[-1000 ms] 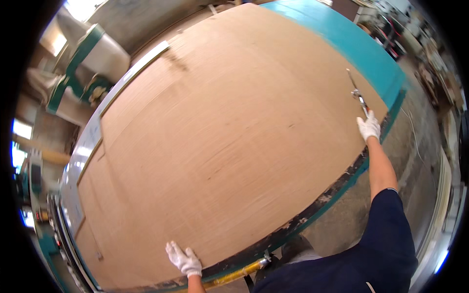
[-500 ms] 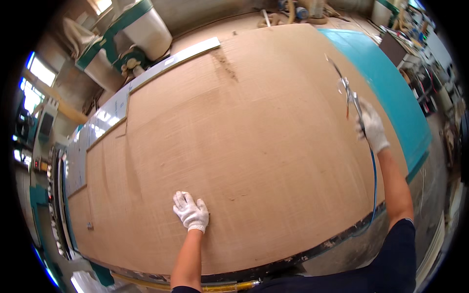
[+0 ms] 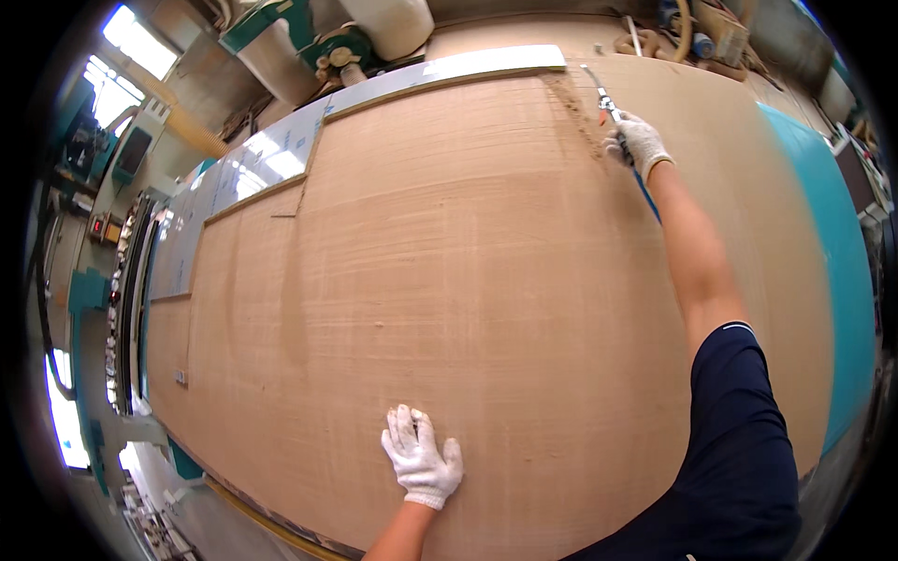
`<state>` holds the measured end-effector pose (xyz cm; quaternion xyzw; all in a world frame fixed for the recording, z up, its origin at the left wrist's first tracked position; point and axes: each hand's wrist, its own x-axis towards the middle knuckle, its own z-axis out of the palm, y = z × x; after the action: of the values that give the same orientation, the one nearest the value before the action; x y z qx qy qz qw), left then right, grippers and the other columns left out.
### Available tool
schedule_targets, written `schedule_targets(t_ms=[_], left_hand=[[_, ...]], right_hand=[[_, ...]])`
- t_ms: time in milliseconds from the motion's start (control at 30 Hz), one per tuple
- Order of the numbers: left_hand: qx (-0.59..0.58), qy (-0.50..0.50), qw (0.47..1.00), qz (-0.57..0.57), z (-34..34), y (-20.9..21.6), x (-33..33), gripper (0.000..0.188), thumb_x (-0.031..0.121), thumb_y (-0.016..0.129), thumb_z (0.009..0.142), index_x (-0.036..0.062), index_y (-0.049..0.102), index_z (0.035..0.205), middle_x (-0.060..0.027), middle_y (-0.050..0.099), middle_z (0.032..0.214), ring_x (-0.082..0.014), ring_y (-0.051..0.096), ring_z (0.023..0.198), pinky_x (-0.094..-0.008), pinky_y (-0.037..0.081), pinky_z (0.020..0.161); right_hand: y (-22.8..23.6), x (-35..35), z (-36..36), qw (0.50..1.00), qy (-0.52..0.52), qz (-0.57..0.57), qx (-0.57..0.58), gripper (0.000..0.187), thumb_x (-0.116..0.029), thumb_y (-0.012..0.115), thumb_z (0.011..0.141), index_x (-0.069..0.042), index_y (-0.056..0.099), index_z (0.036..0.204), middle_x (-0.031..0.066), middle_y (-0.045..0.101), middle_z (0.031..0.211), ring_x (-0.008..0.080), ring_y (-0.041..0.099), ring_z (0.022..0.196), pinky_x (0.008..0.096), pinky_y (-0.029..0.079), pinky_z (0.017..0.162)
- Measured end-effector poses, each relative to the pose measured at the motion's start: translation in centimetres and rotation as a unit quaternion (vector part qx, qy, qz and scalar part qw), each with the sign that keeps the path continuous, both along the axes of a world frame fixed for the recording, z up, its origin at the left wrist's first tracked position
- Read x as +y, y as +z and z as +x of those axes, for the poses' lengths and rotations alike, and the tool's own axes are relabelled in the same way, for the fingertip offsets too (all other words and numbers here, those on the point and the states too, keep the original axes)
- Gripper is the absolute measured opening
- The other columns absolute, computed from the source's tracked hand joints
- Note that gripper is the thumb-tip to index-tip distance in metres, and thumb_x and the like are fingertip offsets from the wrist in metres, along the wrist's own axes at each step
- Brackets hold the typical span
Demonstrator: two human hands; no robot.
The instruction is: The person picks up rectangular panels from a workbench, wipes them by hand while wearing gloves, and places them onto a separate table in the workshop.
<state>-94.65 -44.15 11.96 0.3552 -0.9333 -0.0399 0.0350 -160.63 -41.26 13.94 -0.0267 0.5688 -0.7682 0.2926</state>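
Note:
My right hand (image 3: 640,145), in a white work glove, is closed round an air blow gun (image 3: 608,105) with a thin metal nozzle. A blue air hose (image 3: 647,194) trails from its lower end. The nozzle points away from me, over the far side of a large brown board (image 3: 486,309), close to a strip of brown dust (image 3: 572,107). My left hand (image 3: 420,460), gloved in white too, rests flat on the near part of the board with its fingers stretched out. It holds nothing.
Glossy film-covered sheet pieces (image 3: 276,154) lie along the board's far left edge. A teal surface (image 3: 837,271) adjoins on the right. Green-and-white machinery (image 3: 351,51) stands behind. A coiled hose and debris (image 3: 687,47) lie beyond the far edge.
My right hand has carried the blow gun forward and leftward to the dusty strip by the far edge. My left hand remains flat on the board. The whole view has shifted.

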Motion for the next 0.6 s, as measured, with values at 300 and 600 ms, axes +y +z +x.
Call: schedule_targets(t_ms=[300,600], left_hand=[[0.01,0.002,1.0,0.013,0.0,0.4,0.1,0.079,0.022,0.069,0.073,-0.0086,0.05,0.143,-0.0364,0.039,0.157,-0.059,0.034,0.146,-0.0682,0.027,0.117],[-0.007,0.007,1.0,0.004,-0.4,0.3,0.0,0.075,0.025,0.067,0.076,-0.0086,0.051,0.142,-0.0363,0.038,0.157,-0.0567,0.034,0.147,-0.069,0.028,0.117]], right_hand=[[-0.8,-2.9,-2.0,0.998,0.044,0.053,0.002,0.023,-0.004,0.051,0.1,-0.016,0.062,0.116,-0.0033,0.052,0.072,0.007,0.049,0.052,0.02,0.044,0.038],[3.0,5.9,3.4,0.963,0.154,0.195,0.105,0.049,-0.006,0.058,0.088,-0.014,0.063,0.135,-0.0046,0.055,0.076,0.0047,0.05,0.052,0.0219,0.041,0.04]])
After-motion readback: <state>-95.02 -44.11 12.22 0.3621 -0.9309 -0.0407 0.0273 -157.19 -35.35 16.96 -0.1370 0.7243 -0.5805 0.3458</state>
